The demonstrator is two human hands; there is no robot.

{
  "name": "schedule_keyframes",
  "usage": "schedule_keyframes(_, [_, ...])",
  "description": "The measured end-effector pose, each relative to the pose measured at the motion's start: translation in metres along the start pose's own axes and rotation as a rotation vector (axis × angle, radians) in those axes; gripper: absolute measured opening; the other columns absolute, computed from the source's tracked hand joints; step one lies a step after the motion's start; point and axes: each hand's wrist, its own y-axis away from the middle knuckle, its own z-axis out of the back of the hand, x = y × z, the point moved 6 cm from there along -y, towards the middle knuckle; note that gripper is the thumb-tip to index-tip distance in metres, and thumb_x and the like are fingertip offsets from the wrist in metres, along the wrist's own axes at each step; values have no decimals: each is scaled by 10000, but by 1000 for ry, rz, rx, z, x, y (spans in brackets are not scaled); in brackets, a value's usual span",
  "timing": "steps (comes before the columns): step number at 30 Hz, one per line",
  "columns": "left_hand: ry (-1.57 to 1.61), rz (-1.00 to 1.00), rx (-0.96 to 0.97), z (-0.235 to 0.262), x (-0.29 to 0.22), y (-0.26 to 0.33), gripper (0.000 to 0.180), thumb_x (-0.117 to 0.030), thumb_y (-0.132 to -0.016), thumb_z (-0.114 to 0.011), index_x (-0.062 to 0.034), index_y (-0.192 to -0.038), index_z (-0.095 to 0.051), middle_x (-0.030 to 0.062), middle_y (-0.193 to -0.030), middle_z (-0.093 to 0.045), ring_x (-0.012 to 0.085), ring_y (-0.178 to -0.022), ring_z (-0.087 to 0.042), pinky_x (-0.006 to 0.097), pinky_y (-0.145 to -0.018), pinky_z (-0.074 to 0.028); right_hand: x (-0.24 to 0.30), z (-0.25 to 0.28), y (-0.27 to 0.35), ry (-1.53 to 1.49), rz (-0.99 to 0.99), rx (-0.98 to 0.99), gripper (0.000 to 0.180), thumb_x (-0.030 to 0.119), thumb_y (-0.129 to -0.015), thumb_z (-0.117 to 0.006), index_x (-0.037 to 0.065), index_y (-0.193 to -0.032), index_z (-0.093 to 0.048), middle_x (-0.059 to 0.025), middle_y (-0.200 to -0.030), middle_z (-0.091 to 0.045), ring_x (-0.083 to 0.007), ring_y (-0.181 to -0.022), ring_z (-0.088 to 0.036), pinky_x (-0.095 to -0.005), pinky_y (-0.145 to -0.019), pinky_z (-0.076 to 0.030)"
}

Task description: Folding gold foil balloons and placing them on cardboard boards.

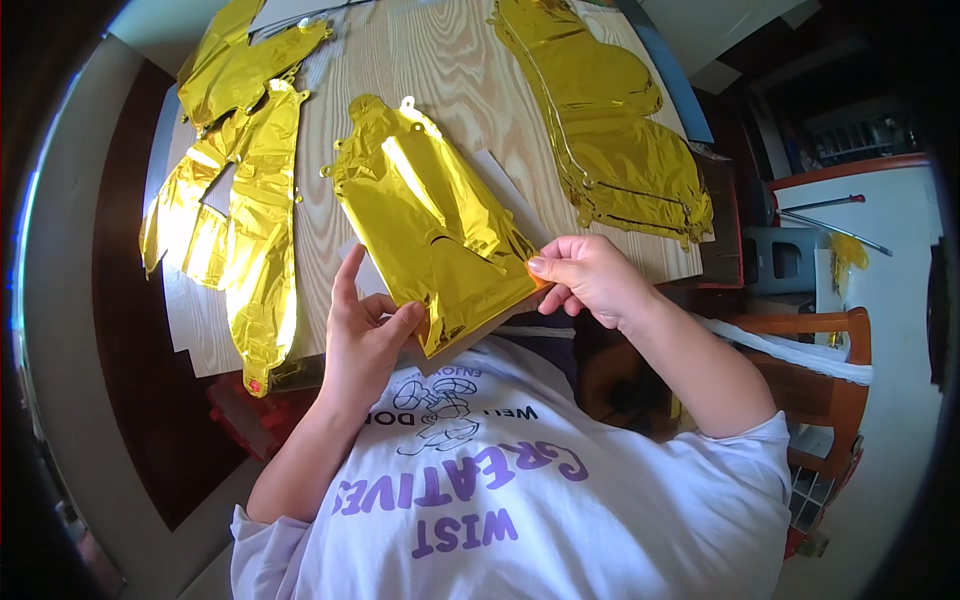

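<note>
A flat gold foil balloon (pixel 425 200), with small tabs along its far end, lies folded in front of me at the table's near edge. My right hand (pixel 590 280) pinches its near right corner between thumb and fingers. At the near left corner, my left hand (pixel 365 335) grips the edge with the thumb on top, its index finger stretched upward. Under the balloon, a grey-white card (pixel 507 190) shows along the right side and at the near edge. Creases and a dark fold mark the foil's lower half.
Another gold foil balloon (pixel 262 220) lies spread at left, with more gold foil (pixel 240 75) beyond it. A large gold balloon (pixel 620 110) lies at far right on the wood-grain table (pixel 420 45). A wooden chair (pixel 825 385) and a grey-blue stool (pixel 780 260) stand to the right.
</note>
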Motion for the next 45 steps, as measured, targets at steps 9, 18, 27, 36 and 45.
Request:
schedule_keyframes(9, [10,-45,-49,-6,-4,2,873,-37,-976,-671,-70,-1628,-90,104,-886,-691,131,-728,-671,268,-620,-559,6,-2,-4,-59,-34,14,239,199,-1020,-657,-21,-1108,-629,-91,-966,-678,-128,-635,-686,-188,-458,-455])
schedule_keyframes(18, [-68,-62,-41,-4,2,4,862,-51,-991,-654,-76,-1629,-75,78,-836,-677,130,-708,-668,264,-625,-565,10,-2,-13,-8,-12,-24,216,203,-1022,-648,2,-1100,-640,-88,-878,-687,-93,-570,-630,-205,-435,-432])
schedule_keyframes(27, [119,-18,-114,2,-2,23,905,-29,-987,-662,-137,-1642,-47,156,-1214,-543,181,-887,-693,331,-770,-631,17,0,-17,158,2,-70,209,214,-1018,-653,15,-1081,-663,-31,-792,-651,-49,-528,-560,-194,-434,-424])
schedule_keyframes(36, [49,-88,-30,6,13,35,971,55,-928,-691,-169,-1642,-73,151,-1270,-536,160,-870,-698,290,-785,-607,22,-10,-13,85,33,-57,195,186,-1032,-632,-6,-1053,-658,-41,-874,-666,-72,-568,-622,-202,-444,-428])
schedule_keyframes(45, [151,-23,-69,10,6,27,1011,48,-897,-727,-141,-1637,-66,171,-1330,-505,119,-823,-672,246,-708,-572,19,-7,-14,56,39,-70,205,195,-1029,-639,-7,-1064,-655,-51,-880,-661,-109,-597,-659,-213,-446,-431])
